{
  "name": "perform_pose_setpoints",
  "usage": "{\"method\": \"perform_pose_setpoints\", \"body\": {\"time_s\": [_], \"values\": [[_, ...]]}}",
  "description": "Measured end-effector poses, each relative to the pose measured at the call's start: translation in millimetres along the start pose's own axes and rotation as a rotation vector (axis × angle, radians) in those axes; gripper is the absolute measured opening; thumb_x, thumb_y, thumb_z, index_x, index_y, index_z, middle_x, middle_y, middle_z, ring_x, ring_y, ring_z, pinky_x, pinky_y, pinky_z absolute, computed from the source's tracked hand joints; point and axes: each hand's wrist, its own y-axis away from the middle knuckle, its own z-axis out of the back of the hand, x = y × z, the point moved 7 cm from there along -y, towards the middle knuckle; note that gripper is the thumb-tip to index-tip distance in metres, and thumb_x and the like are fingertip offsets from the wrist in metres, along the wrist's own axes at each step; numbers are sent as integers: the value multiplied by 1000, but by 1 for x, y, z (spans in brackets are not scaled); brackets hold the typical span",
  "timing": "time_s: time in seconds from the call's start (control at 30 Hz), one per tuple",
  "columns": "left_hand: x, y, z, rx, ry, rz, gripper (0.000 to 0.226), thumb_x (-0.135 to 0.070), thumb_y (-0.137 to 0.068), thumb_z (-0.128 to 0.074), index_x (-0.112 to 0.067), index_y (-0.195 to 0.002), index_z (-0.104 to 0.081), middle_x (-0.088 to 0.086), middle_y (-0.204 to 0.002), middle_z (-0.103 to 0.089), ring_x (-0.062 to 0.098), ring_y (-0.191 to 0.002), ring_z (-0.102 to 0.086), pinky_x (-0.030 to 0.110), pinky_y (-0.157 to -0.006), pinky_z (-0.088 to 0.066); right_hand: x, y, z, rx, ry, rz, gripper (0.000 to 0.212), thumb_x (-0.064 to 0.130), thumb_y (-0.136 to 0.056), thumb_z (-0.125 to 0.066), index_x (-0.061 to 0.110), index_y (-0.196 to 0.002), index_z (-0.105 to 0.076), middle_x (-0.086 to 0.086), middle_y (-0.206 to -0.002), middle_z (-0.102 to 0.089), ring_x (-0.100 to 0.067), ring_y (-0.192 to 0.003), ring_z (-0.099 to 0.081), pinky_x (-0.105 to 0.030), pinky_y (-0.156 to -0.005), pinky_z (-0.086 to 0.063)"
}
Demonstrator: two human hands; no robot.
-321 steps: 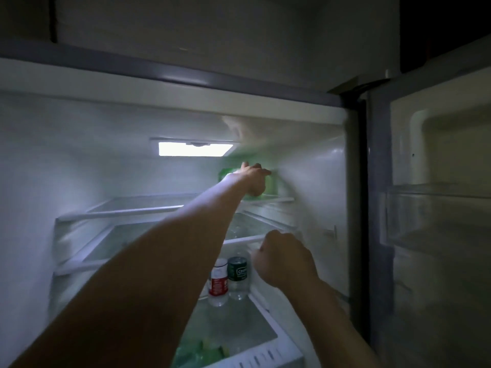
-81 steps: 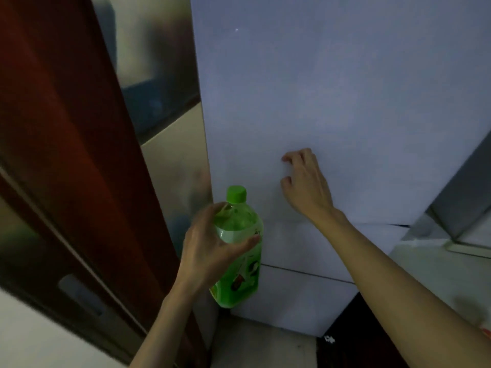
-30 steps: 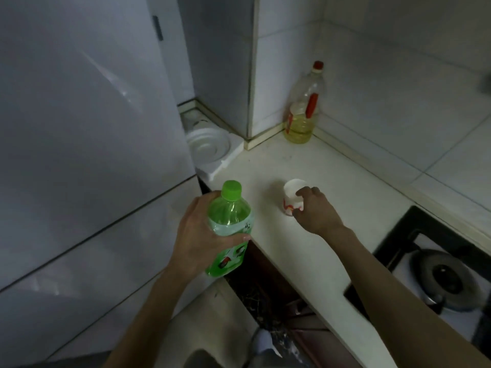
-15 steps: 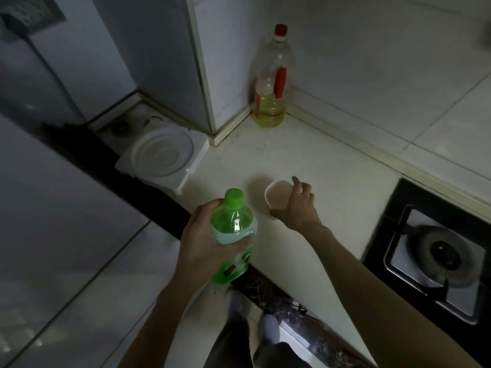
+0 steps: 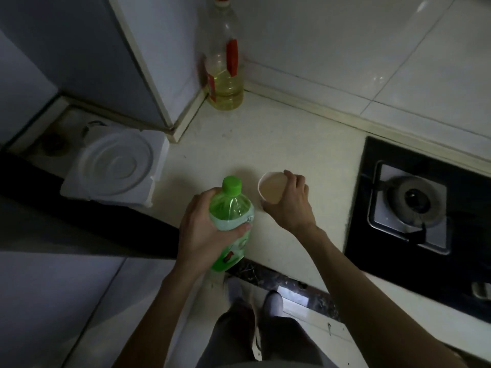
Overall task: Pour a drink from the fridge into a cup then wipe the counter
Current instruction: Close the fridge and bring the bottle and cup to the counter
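Gripping the green bottle (image 5: 230, 218) around its shoulder, the left hand (image 5: 206, 232) keeps it upright at the counter's front edge, green cap (image 5: 231, 185) on. Just beside it, the right hand (image 5: 291, 201) curls around the paper cup (image 5: 271, 187), which stands on the pale counter (image 5: 265, 139) with its mouth open to the camera. Well back in the corner stands an oil bottle (image 5: 225, 75) with yellow liquid low inside. A white foam block (image 5: 117, 168) lies to the left, a gas burner (image 5: 414, 200) to the right.
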Motion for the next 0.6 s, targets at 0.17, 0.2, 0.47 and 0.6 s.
{"method": "perform_pose_setpoints", "body": {"time_s": [0.17,0.2,0.47,0.6], "values": [[-27,2,-29,85,-33,-97,76,-60,-47,-78,-42,-115,-51,-12,-113,-59,13,-107,-58,42,-91,-50,-28,33,43,-119,-65,-65,91,37,-74,-77,10,-145,-26,-12,-137,-32,-32,-121,-36,-40,-87,-41],[-34,5,-36,104,-35,-118,76,-61,-47,-79,-44,-115,-50,-12,-113,-60,13,-107,-58,42,-91,-50,-36,41,53,-141,-79,-81,91,36,-74,-77,10,-145,-25,-12,-138,-32,-32,-121,-36,-40,-89,-40],[-101,61,-118,254,-73,-317,75,-60,-48,-79,-44,-115,-49,-14,-111,-56,12,-105,-57,41,-89,-51,-133,135,121,-286,-177,-247,93,38,-72,-78,11,-146,-27,-11,-137,-33,-30,-124,-33,-42,-100,-36],[-134,123,-172,300,-81,-396,75,-50,-52,-86,-38,-117,-51,-16,-109,-55,13,-104,-57,38,-89,-50,-206,204,158,-364,-202,-319,90,33,-72,-79,9,-144,-31,-14,-134,-36,-34,-120,-35,-40,-99,-32]]}}
